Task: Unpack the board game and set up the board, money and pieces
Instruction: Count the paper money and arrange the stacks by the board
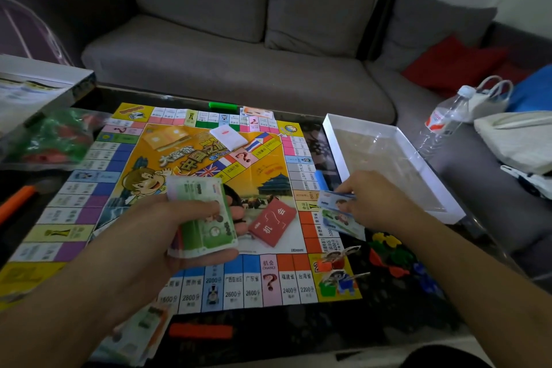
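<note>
The paper game board (263, 176) lies unfolded on the dark table. My left hand (167, 233) grips a thick wad of green play money (203, 218) above the board's lower middle. My right hand (376, 200) pinches a blue note (336, 197) at the board's right edge, just over a small pile of notes (343, 222). A red card deck (272, 222) and a white card deck (228, 136) sit on the board. Cardboard player pieces (337, 272) stand on the lower right corner square.
An open white box tray (424, 164) lies right of the board, the box lid (35, 89) far left above a bag of green and red houses (53, 137). Coloured plastic bits (394, 257) lie at right. More notes (140, 334) and a red block (200, 331) lie near me.
</note>
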The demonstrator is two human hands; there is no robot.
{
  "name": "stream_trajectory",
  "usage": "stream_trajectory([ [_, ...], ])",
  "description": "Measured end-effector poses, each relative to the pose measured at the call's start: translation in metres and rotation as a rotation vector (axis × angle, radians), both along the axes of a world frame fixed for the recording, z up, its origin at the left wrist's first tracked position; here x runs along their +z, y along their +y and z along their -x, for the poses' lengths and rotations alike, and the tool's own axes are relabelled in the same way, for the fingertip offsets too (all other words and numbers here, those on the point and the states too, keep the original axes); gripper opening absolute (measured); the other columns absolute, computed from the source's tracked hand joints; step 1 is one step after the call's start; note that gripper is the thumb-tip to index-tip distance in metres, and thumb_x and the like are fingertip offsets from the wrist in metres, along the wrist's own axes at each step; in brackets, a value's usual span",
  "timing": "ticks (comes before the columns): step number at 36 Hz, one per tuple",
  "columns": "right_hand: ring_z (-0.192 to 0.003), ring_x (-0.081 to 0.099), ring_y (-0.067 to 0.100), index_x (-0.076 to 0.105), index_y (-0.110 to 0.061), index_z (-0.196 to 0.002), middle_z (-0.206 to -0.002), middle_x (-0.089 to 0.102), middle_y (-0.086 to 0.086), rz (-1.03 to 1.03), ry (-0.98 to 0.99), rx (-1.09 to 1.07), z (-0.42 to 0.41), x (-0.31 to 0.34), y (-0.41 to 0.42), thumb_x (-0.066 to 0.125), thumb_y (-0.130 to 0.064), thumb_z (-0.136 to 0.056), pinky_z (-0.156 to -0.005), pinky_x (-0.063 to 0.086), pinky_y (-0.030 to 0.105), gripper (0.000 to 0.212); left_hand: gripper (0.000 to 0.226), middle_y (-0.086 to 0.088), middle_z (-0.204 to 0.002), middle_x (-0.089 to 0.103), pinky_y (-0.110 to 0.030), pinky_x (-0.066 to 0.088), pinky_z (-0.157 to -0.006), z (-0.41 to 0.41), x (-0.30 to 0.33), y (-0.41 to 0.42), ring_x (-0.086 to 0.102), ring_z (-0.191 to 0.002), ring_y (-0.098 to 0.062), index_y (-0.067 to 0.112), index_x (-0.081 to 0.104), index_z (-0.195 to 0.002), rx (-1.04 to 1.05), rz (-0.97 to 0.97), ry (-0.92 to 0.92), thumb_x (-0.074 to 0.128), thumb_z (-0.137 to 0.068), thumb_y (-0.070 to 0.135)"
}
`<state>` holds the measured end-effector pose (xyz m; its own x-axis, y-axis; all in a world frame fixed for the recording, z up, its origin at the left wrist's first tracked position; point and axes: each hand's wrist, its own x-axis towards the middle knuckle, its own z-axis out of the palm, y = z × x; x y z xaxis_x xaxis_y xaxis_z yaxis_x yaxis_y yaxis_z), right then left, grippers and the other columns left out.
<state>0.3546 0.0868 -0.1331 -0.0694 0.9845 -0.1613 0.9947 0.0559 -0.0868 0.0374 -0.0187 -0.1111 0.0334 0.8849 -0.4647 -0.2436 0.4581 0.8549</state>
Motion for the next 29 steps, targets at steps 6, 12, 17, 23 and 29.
stream_trajectory([
  [6, -0.074, 0.061, 0.005, 0.068, -0.033, -0.083, -0.085, 0.068, -0.008, -0.021, 0.099, -0.062, -0.009, 0.016, -0.007, 0.076, -0.028, -0.094, -0.057, 0.041, 0.024, 0.015, 0.026, -0.018, -0.102, 0.079, -0.055, 0.064, -0.063, 0.001, 0.003, -0.005, 0.079, -0.090, -0.035, 0.005, 0.069, -0.118, -0.005, 0.000, -0.062, 0.064, -0.094, 0.000],
  [12, -0.063, 0.066, 0.014, 0.066, -0.024, -0.075, -0.065, 0.064, -0.002, -0.152, 0.383, -0.080, 0.002, 0.047, -0.042, 0.073, -0.022, -0.096, -0.053, 0.049, 0.028, 0.023, 0.028, -0.016, -0.101, 0.080, -0.051, 0.065, -0.060, 0.001, 0.004, -0.010, 0.079, -0.088, -0.036, 0.007, 0.072, -0.115, -0.001, -0.049, -0.068, 0.069, -0.089, -0.001],
  [17, -0.088, 0.080, 0.025, 0.075, -0.015, -0.115, -0.100, 0.081, 0.003, 0.075, 1.092, -0.134, 0.060, 0.063, -0.087, 0.065, -0.017, -0.100, -0.077, 0.062, 0.037, 0.018, 0.028, -0.015, -0.098, 0.080, -0.055, 0.064, -0.059, -0.003, 0.007, -0.015, 0.079, -0.083, -0.037, 0.008, 0.076, -0.107, 0.036, -0.114, -0.058, 0.077, -0.080, 0.000],
  [23, -0.097, 0.079, 0.024, 0.076, -0.028, -0.118, -0.108, 0.081, -0.002, 0.169, 1.302, -0.108, 0.133, 0.036, -0.120, 0.064, -0.019, -0.103, -0.089, 0.063, 0.048, 0.021, 0.032, -0.012, -0.096, 0.081, -0.055, 0.064, -0.061, -0.004, 0.010, -0.025, 0.079, -0.081, -0.036, 0.014, 0.080, -0.099, 0.055, -0.175, -0.076, 0.080, -0.067, 0.011],
  [29, -0.094, 0.076, 0.011, 0.072, -0.037, -0.123, -0.106, 0.078, -0.013, 0.146, 1.222, -0.141, 0.151, 0.026, -0.120, 0.065, -0.029, -0.103, -0.085, 0.063, 0.032, 0.023, 0.030, -0.011, -0.098, 0.081, -0.056, 0.065, -0.065, 0.007, 0.003, -0.025, 0.079, -0.083, -0.033, 0.014, 0.079, -0.107, 0.108, -0.142, -0.084, 0.081, -0.077, 0.009],
])
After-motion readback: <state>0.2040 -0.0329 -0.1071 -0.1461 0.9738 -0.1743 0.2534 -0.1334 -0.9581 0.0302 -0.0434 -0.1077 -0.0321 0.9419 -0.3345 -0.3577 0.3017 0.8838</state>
